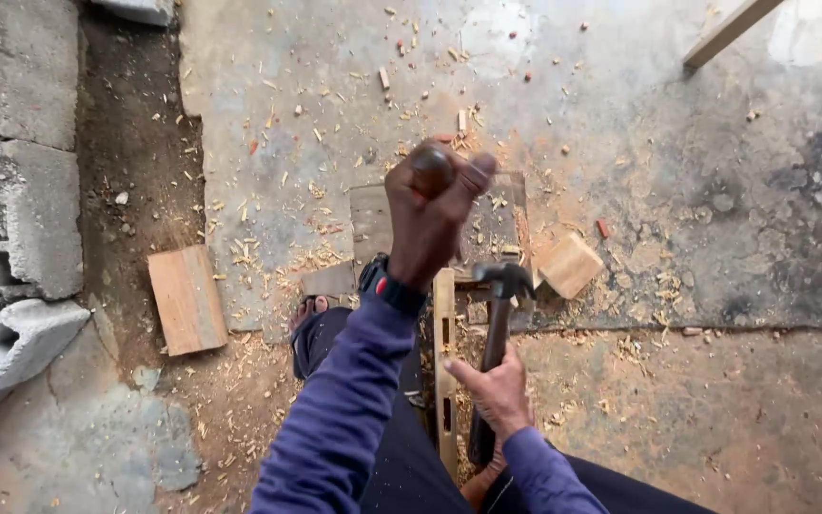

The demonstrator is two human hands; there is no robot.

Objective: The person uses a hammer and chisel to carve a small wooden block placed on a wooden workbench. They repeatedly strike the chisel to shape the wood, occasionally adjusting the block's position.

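My left hand (427, 217) is raised, shut around the rounded brown wooden handle of a chisel (431, 171); the blade is hidden behind the hand. A dark watch (390, 288) is on that wrist. My right hand (497, 388) grips the dark handle of a claw hammer, whose metal head (504, 280) sits just right of and below the left hand. Between the hands a narrow pale wooden strip (444, 357) with rectangular slots cut in it runs toward me. A flat board (499, 221) lies under the left hand.
The concrete floor is littered with wood chips (287, 252). A reddish wood block (187, 300) lies left, a small pale block (571, 265) right. Concrete blocks (42, 219) line the left edge. A plank (727, 30) crosses the top right. My sandalled foot (308, 310) shows.
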